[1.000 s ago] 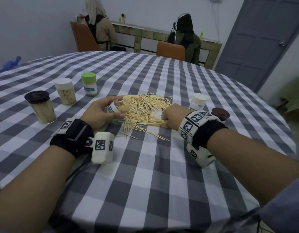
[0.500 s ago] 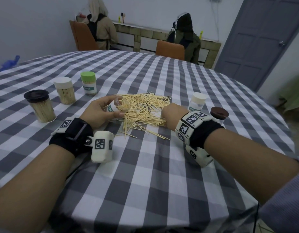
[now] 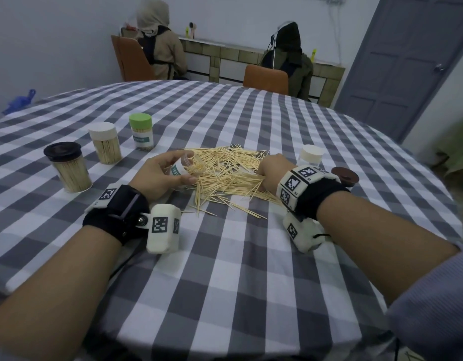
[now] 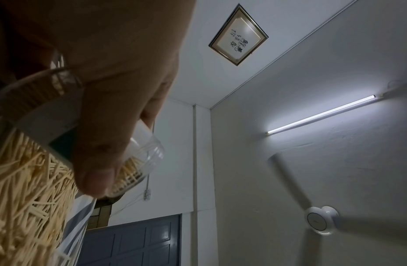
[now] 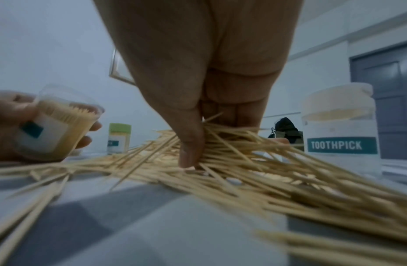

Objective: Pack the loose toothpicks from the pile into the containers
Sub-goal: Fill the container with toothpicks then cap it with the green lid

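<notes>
left hand (image 3: 161, 175) curls fingers and thumb round a small clear plastic jar with a white label (image 3: 184, 168), tilted, mouth toward the pile, partly filled. right hand (image 3: 270, 170) rests knuckles-up on the loose pale wooden toothpicks (image 3: 225, 175); its thumb (image 5: 189, 147) and fingers pinch a bunch of them. pile lies mid-table on the grey-and-white checked tablecloth (image 3: 225, 269), between both hands. count: three capped full jars at left, namely dark-lidded (image 3: 67, 166), white-lidded (image 3: 105, 142), green-lidded (image 3: 141, 131); two more jars behind the right wrist, white-lidded (image 3: 311, 155) and brown-lidded (image 3: 345, 175).
</notes>
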